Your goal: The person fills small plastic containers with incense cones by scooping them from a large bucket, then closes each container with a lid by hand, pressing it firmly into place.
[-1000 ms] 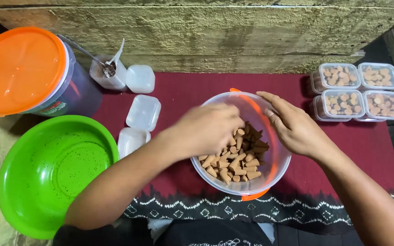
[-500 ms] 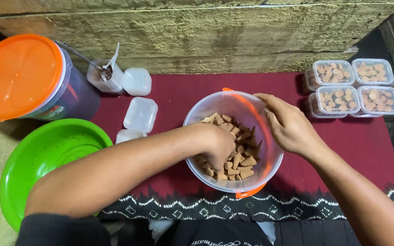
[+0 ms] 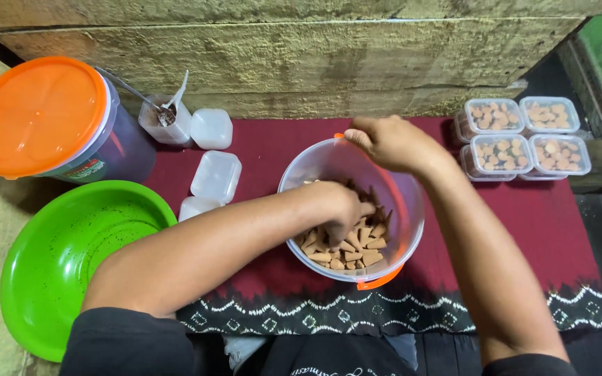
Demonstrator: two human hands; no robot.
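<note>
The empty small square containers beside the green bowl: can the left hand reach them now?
Probably yes. The left hand is inside the clear bucket, and the empty containers sit just beside the forearm on the red cloth, uncovered.

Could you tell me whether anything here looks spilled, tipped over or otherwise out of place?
Nothing stands out. The brown pieces stay inside the clear bucket, where the left hand digs; the lidded boxes sit in a neat block.

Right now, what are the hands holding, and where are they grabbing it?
The right hand grips the far rim of the clear plastic bucket. The left hand is down among the brown cone-shaped pieces; whether it holds any cannot be told.
</note>
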